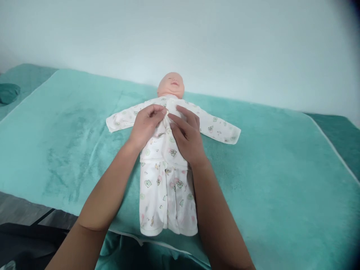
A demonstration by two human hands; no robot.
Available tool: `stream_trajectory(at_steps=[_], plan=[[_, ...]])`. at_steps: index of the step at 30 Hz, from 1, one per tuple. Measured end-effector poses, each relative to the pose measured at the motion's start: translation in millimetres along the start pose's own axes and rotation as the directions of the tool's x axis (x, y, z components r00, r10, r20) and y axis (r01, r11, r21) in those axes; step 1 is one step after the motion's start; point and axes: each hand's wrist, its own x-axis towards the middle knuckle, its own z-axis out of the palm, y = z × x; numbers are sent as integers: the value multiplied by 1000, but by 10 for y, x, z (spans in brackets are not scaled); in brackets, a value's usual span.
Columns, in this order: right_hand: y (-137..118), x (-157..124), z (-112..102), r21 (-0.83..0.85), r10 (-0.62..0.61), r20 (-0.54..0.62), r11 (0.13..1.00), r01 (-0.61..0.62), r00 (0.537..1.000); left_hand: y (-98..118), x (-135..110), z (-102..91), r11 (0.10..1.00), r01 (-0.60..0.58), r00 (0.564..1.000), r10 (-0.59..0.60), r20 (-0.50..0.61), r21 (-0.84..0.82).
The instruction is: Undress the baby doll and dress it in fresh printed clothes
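A baby doll (171, 85) lies on its back, dressed in a white printed top (153, 150) and matching trousers (154, 202). My left hand (146, 123) pinches the front edge of the top at the chest, beside a small yellowish button (167, 112). On the other side of the front opening, my right hand (187, 131) rests on the cloth with its fingers apart, the index fingertip near that button. Another pale button (168, 131) shows lower on the front edge. The doll's sleeves stretch out to both sides, and its hands are hidden inside them.
A teal plush cover (267, 187) with a pale edge spreads under the doll. Behind it rises a white wall (180, 37). A dark green cloth item (8, 93) lies at the far left. Grey floor (22, 210) shows below the front edge at left.
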Motion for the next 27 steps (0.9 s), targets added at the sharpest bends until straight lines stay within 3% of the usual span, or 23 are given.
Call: stream_trajectory(at_steps=[12, 21, 23, 27], plan=[[5, -2, -19, 46, 16, 1, 999, -16, 1000, 11, -70, 3, 949, -194, 981, 194, 25, 247], [64, -20, -11, 133, 66, -14, 989, -63, 998, -149, -85, -57, 885, -210, 927, 315, -202, 416], [140, -19, -31, 185, 128, -39, 976, -118, 991, -225, -36, -121, 845, -201, 914, 344, -215, 496], [426, 22, -73, 168, 210, -67, 966, -197, 975, -398, 88, -248, 685, -177, 916, 378, -137, 707]])
